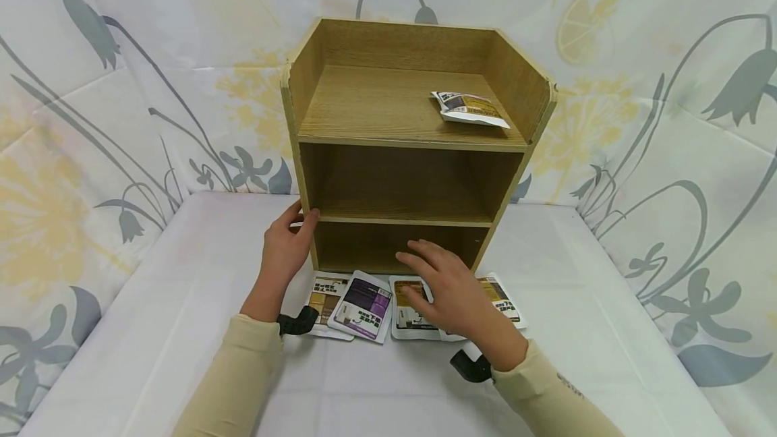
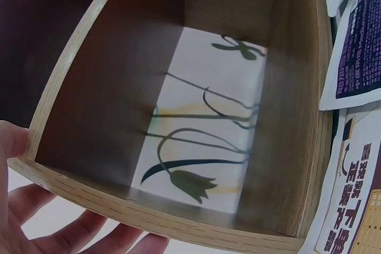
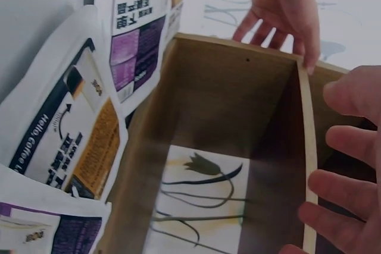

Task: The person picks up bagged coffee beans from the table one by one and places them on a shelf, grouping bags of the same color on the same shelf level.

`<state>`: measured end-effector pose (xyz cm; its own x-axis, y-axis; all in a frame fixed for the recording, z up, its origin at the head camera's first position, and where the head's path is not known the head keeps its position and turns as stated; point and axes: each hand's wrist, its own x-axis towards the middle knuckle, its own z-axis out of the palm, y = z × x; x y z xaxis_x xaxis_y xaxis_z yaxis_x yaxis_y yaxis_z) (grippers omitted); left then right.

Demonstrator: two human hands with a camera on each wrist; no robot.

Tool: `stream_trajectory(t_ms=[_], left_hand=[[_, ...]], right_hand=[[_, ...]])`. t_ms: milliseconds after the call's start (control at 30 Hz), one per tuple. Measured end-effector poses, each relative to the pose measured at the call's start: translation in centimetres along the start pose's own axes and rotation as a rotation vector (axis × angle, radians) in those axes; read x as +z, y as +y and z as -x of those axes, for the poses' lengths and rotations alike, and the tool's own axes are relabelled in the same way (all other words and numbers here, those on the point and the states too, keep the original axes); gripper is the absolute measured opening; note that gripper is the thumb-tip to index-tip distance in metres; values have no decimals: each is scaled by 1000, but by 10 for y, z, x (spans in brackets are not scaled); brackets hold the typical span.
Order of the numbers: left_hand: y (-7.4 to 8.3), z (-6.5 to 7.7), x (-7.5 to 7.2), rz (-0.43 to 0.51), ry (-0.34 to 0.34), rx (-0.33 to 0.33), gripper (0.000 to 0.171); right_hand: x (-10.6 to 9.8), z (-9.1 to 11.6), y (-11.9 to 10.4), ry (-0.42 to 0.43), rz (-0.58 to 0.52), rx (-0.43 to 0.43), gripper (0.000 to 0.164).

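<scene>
A small wooden shelf (image 1: 394, 146) with an open top tray and two compartments stands on the white cloth. My left hand (image 1: 284, 247) holds its left side panel, thumb at the front edge and fingers along the outside. My right hand (image 1: 452, 292), fingers spread and holding nothing, hovers before the lower compartment, over the packets. Flat coffee packets lie in a row at the shelf's foot: a brown one (image 1: 324, 299) at left, a purple one (image 1: 363, 305) overlapping it, a gold-brown one (image 1: 409, 321), and more at right (image 1: 502, 299), partly hidden by my right hand.
Another gold-brown packet (image 1: 470, 110) lies on the right of the shelf's top tray. Both compartments below hold nothing visible. The shelf's lower compartment has no back panel, so flowered cloth (image 2: 196, 129) shows through. Flower-patterned cloth (image 1: 243, 86) hangs behind and at the sides.
</scene>
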<state>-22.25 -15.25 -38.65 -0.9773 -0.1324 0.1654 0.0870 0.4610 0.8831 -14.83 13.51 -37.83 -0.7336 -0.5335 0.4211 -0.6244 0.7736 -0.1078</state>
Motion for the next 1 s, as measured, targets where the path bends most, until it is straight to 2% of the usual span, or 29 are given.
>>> stream_trajectory(t_ms=[200,567,800,1000], left_hand=[[0,-1,0,2,7,7,62],[-1,0,0,7,11,8,61],[-1,-1,0,9,13,12,62],[-3,-3,1,10,6,19,62]], right_hand=[[8,3,0,-83,-5,21,57],[19,8,0,-218,-28,54,57],[25,12,-1,-255,-53,29,56],[29,14,-2,-300,-72,51,56]])
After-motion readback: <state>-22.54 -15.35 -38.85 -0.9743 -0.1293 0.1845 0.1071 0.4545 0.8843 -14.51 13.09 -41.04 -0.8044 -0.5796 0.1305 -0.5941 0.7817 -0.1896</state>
